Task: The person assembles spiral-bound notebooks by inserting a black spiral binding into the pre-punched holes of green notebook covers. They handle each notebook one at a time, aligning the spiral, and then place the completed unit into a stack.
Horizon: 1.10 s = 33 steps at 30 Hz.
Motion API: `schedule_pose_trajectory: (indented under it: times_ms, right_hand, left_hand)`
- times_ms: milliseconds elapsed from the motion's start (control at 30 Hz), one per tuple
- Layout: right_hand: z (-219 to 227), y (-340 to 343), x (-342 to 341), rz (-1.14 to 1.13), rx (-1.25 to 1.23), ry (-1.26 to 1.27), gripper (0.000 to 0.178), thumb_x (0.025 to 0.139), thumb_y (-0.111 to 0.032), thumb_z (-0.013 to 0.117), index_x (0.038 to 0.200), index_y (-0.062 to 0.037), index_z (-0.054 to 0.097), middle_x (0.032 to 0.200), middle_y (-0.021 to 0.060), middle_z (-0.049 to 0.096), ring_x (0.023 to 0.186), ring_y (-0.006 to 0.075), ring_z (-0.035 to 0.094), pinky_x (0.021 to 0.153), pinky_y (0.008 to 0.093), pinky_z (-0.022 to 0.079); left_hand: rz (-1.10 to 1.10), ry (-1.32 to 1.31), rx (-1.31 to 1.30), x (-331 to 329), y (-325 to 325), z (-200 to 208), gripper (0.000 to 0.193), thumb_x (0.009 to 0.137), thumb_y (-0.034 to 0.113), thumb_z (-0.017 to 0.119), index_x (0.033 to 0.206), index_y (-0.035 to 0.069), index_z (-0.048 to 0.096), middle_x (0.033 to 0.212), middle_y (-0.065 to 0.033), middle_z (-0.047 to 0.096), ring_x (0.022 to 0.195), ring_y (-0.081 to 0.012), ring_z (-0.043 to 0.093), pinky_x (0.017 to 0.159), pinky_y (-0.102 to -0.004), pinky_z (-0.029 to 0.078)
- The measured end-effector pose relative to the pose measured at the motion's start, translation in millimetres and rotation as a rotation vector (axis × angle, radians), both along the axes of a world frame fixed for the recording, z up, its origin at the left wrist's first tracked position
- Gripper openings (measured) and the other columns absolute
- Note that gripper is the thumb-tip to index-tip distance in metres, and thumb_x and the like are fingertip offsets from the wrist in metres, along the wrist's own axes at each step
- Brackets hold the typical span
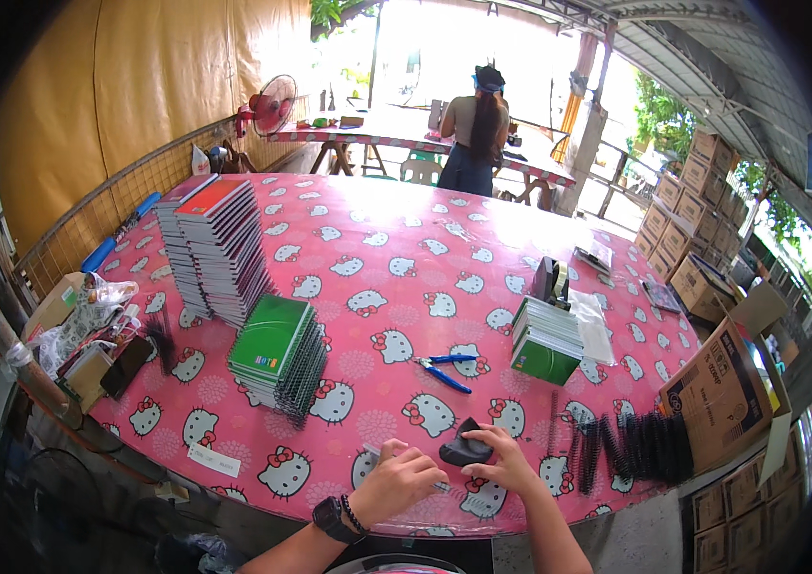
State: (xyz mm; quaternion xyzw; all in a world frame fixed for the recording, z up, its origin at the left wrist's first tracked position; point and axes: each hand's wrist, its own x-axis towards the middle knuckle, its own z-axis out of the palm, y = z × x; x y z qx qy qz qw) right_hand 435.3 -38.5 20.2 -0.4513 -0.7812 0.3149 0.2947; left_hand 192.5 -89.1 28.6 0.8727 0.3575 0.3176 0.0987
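Observation:
My right hand [501, 460] is closed around a small dark, rounded object [466, 448] just above the near edge of the table; its kind is unclear. Beside it, my left hand [405, 477] has its fingers bent down over a thin, clear strip [442, 487] whose ends show on either side. Blue-handled pliers [451, 362] lie with handles spread, beyond both hands. On the left stands a stack of green spiral notebooks [273, 337]. Green-covered books [547, 342] sit at the right, and black binding coils [628, 450] lie right of my right hand.
Tall notebook stacks [219, 239] rise at the left, near a cluttered box [90, 368] and a dark phone [126, 367]. A tape dispenser [549, 282] stands behind the right-hand books. An open cardboard box [720, 390] stands at the right edge. Another person [476, 129] stands at a far table.

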Motion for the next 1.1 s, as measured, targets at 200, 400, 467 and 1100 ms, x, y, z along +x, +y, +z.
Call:
schedule_pose_trajectory:
  times_ms: [200, 400, 467, 1100]
  right_hand:
    - [-9, -13, 9, -0.098, 0.034, 0.016, 0.066, 0.06, -0.036, 0.086, 0.116, -0.0112, 0.063, 0.125, 0.0208, 0.051, 0.119, 0.0368, 0.045, 0.099, 0.0439, 0.039]
    - [-22, -12, 12, -0.221, 0.265, -0.216, 0.067, 0.055, -0.041, 0.086, 0.111, -0.0116, 0.064, 0.125, 0.0185, 0.051, 0.114, 0.0369, 0.045, 0.097, 0.0466, 0.038]
    - [-24, -12, 15, -0.226, 0.28, -0.231, 0.067, 0.055, -0.042, 0.085, 0.111, -0.0123, 0.064, 0.127, 0.0176, 0.049, 0.114, 0.0364, 0.044, 0.097, 0.0479, 0.036]
    - [-1, -42, 4, 0.235, -0.385, 0.502, 0.054, 0.079, -0.05, 0.064, 0.109, -0.0046, 0.066, 0.113, 0.0134, 0.062, 0.114, 0.0246, 0.051, 0.097, 0.0383, 0.038]
  left_hand:
    - [-0.008, -0.013, 0.032, 8, -1, 0, 0.018, 0.078, 0.028, 0.07, 0.094, 0.021, 0.067, 0.085, 0.0056, 0.064, 0.086, -0.011, 0.059, 0.097, -0.0444, 0.027]
    - [-0.009, -0.085, -0.073, 14, 11, -3, 0.017, 0.081, 0.031, 0.068, 0.094, 0.02, 0.067, 0.083, 0.0051, 0.064, 0.086, -0.0113, 0.059, 0.099, -0.0467, 0.023]
    - [-0.042, -0.048, -0.084, 12, 13, -3, 0.017, 0.082, 0.032, 0.067, 0.094, 0.019, 0.067, 0.083, 0.0043, 0.065, 0.087, -0.0114, 0.059, 0.1, -0.0472, 0.023]
    - [0.058, -0.044, -0.031, -8, 12, -4, 0.023, 0.067, 0.032, 0.079, 0.08, 0.018, 0.067, 0.081, 0.0048, 0.063, 0.089, -0.0132, 0.059, 0.103, -0.0494, 0.019]
